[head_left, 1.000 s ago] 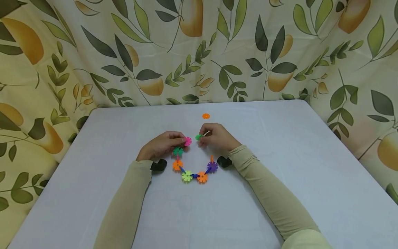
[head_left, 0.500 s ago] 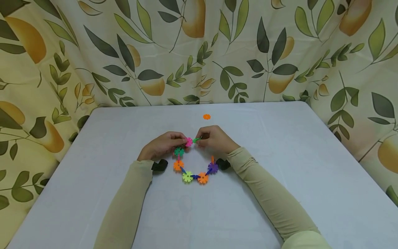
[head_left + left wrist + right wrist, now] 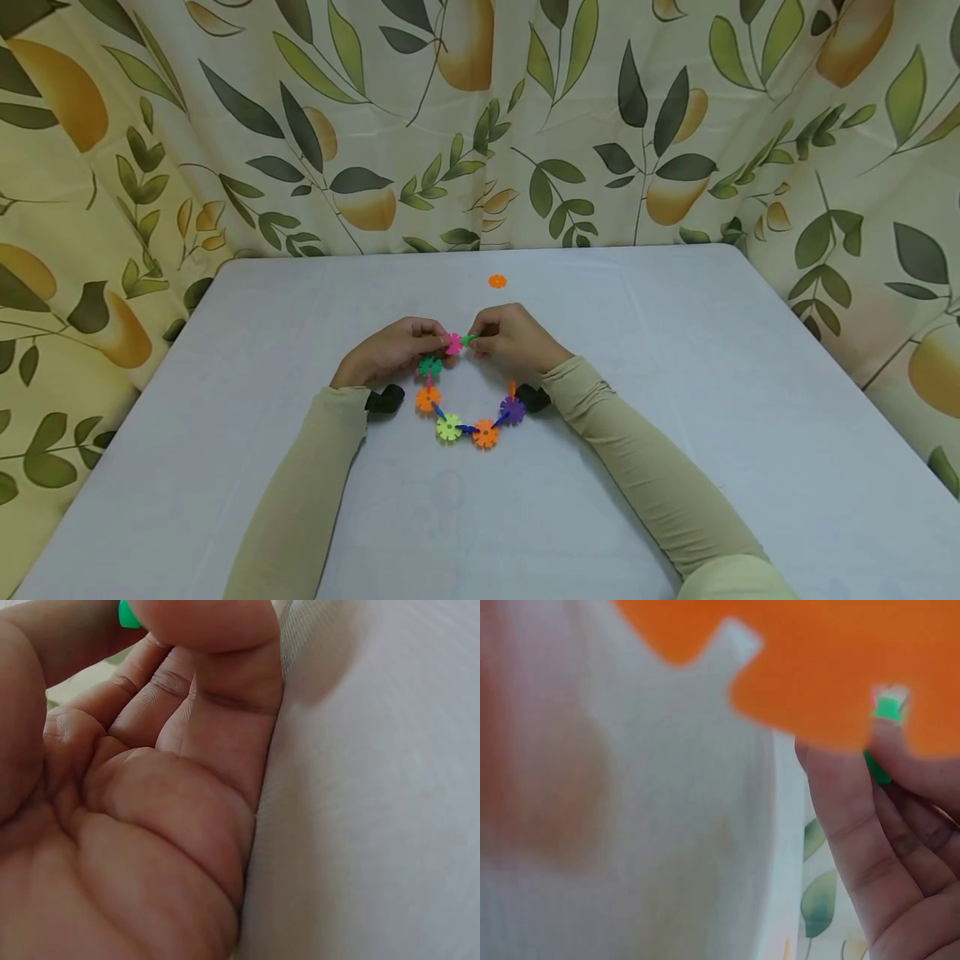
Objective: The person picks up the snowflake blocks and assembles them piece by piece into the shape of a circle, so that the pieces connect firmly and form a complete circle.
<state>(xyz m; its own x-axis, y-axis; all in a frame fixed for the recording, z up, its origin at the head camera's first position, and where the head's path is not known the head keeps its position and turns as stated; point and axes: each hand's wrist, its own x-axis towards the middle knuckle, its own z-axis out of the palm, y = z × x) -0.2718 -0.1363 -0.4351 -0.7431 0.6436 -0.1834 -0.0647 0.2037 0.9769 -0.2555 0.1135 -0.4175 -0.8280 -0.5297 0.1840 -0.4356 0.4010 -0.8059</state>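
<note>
In the head view a curved chain of notched, flower-shaped plastic discs lies on the table. My left hand (image 3: 393,350) pinches the pink disc (image 3: 453,343) at one end of it. A bright green disc (image 3: 468,341), seen edge-on, meets the pink one; my right hand (image 3: 517,337) pinches it between thumb and finger. From the pink disc the chain runs through a dark green disc (image 3: 430,367), an orange disc (image 3: 428,399) and a lime disc (image 3: 448,428) to a purple disc (image 3: 512,410). How deep the green and pink notches interlock is hidden.
A loose orange disc (image 3: 497,282) lies near the far edge of the white table (image 3: 600,517). Close to the right wrist camera, an orange disc (image 3: 817,675) fills the upper part of the view. A leaf-patterned curtain (image 3: 480,125) hangs behind the table.
My right hand has moved left and slightly down, bringing the green disc against the pink one. The lower part of the chain has shifted slightly toward me. My left hand keeps its place.
</note>
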